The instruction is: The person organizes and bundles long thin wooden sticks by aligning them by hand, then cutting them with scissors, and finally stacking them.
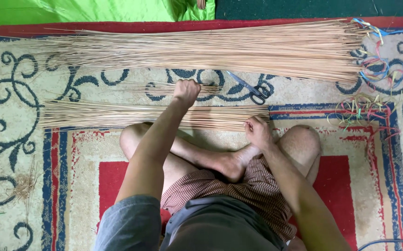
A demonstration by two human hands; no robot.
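A person sits cross-legged on a patterned carpet [6,153] with thin, pale, straw-coloured sticks laid out crosswise in front of the knees. By how things lie, the work looks partly done: a small flat row of sticks [117,115] lies just beyond the shins, its right ends lined up fairly evenly, while a much larger pile of sticks [220,49] lies farther away, spread loose and fanning wider to the left. A judgement only, but most of the material seems yet to be gone through.

The left hand [186,91] is closed into a fist between the two lots, gripping a thin bunch of a few sticks [162,87] that runs left and right from it. The right hand [257,131] rests at the right end of the near row, fingers curled down and pinching or pressing the stick ends; how firmly it grips I cannot tell.

The sticks are long, straight, very slender and uniformly tan, tapering to wispy tips on the left. A pair of scissors [250,88] with dark handles lies on the carpet just beyond the right hand. A tangle of coloured elastic bands [371,69] lies at the right end of the large pile, with more scattered below it. A green sheet [71,9] lies beyond the carpet's far edge.
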